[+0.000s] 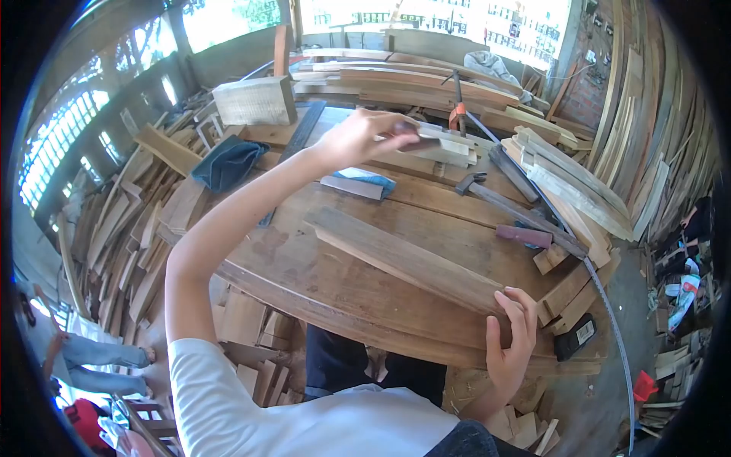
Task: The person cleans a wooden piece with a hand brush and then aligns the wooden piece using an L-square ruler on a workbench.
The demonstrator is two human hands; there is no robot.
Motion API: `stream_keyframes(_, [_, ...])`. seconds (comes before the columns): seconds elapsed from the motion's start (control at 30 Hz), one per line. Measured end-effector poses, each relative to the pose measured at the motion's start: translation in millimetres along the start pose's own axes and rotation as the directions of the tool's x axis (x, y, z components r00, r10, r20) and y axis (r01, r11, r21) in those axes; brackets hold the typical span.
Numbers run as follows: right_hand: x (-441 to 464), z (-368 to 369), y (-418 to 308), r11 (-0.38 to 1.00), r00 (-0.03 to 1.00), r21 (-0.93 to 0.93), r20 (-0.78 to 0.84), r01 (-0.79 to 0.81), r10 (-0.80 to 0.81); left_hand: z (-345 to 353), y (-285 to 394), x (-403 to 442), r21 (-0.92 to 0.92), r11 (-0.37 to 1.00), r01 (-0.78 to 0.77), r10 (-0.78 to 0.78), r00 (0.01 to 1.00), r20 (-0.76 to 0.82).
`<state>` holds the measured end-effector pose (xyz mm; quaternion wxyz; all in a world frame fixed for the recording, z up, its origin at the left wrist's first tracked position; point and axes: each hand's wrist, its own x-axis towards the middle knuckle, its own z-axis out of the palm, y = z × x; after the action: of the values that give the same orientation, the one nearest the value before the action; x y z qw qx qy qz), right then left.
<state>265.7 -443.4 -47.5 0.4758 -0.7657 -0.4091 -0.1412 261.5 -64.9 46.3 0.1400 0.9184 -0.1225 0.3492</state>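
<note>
My left hand is raised above the far side of the workbench, its fingers closed on a small dark brown, flat-edged piece whose exact kind I cannot make out. Across the bench lies a long wooden board, slanting from upper left to lower right. At its right end is my right hand, fingers apart and curved, the fingertips at the board's end. Below my left hand sits a blue-and-white packet with a pale flat piece. A hammer lies to the right, beside a reddish-brown block.
The wooden workbench carries a dark blue cloth, a thick wood block, an orange clamp and a black box. A grey hose hangs over the right edge. Stacked planks surround it. Another person's legs show lower left.
</note>
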Motion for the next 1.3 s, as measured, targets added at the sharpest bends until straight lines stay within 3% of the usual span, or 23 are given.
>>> stream_keyframes(0.03, [0.0,-0.4,-0.5,1.0,1.0,-0.003,-0.001,-0.007,0.007,2.3,3.8,1.4,0.036,0.996,-0.076,0.073,0.995,0.073])
stream_keyframes(0.1, [-0.2,-2.0,0.0,1.0,1.0,-0.014,0.002,-0.01,0.01,18.6,0.6,3.0,-0.107,0.981,-0.164,0.18,0.97,0.161])
stream_keyframes(0.13, [-0.5,-2.0,1.7,1.0,1.0,-0.024,0.005,0.01,-0.01,23.3,-3.7,0.5,-0.073,0.988,-0.133,0.148,0.951,0.271])
stream_keyframes(0.2, [-0.4,-2.5,2.9,0.999,1.0,-0.038,0.001,0.031,-0.031,28.7,-14.6,-6.8,0.006,0.983,-0.183,0.171,0.931,0.321])
stream_keyframes(0.23, [-0.2,-2.7,2.8,0.998,0.999,-0.041,0.006,0.038,-0.037,27.2,-16.8,-11.6,0.018,0.993,-0.114,0.101,0.931,0.351])
stream_keyframes(0.33, [0.4,-3.1,2.0,0.998,0.999,-0.046,0.011,0.045,-0.044,16.7,-25.6,-25.1,0.062,0.991,-0.116,0.089,0.937,0.337])
stream_keyframes(0.37, [0.5,-3.3,1.8,0.998,0.999,-0.045,0.017,0.042,-0.041,11.7,-27.8,-30.1,0.085,0.995,-0.042,0.007,0.927,0.374])
stream_keyframes(0.53, [1.2,-3.9,0.0,0.998,0.999,-0.048,0.013,0.034,-0.034,-22.7,-31.5,-49.6,0.133,0.991,0.005,-0.052,0.934,0.353])
stream_keyframes(0.6, [0.7,-3.4,0.3,1.0,1.0,-0.026,0.012,0.016,-0.016,-39.4,-27.1,-53.3,0.247,0.958,0.145,-0.235,0.891,0.389])
stream_keyframes(0.63, [0.5,-3.2,0.8,1.0,1.0,-0.016,0.008,0.013,-0.013,-42.2,-37.9,-59.0,0.192,0.976,0.103,-0.165,0.926,0.341])
stream_keyframes(0.77, [0.3,-2.8,1.5,0.998,0.999,-0.047,0.013,0.037,-0.036,-51.5,-21.6,-54.2,0.131,0.985,0.108,-0.133,0.969,0.207])
stream_keyframes(0.83, [0.2,-1.4,2.6,0.998,0.999,-0.051,0.007,0.039,-0.039,-48.7,4.3,-41.6,0.114,0.978,0.172,-0.191,0.964,0.186])
stream_keyframes(0.97, [-0.4,-1.0,1.9,0.997,0.999,-0.067,0.018,0.047,-0.046,-15.3,5.0,-26.9,-0.053,0.999,0.002,0.007,0.987,0.159])
stream_keyframes(1.1, [-0.7,-1.7,2.3,0.997,0.999,-0.061,0.008,0.035,-0.035,4.0,-16.6,-33.4,-0.082,0.997,0.01,0.009,0.974,0.225])
stream_keyframes(1.17, [-1.2,-1.6,3.1,0.998,0.999,-0.048,0.001,0.04,-0.04,-1.9,-27.6,-41.2,0.012,0.994,0.107,-0.108,0.972,0.21])
stream_keyframes(1.23, [-1.1,-2.3,3.3,0.997,0.999,-0.064,0.012,0.041,-0.04,-16.1,-33.8,-46.7,-0.023,0.995,0.098,-0.093,0.982,0.164])
stream_keyframes(1.3, [-0.9,-1.3,2.2,0.998,0.999,-0.049,0.011,0.037,-0.036,-29.7,-41.8,-57.7,0.033,0.972,0.234,-0.236,0.956,0.177])
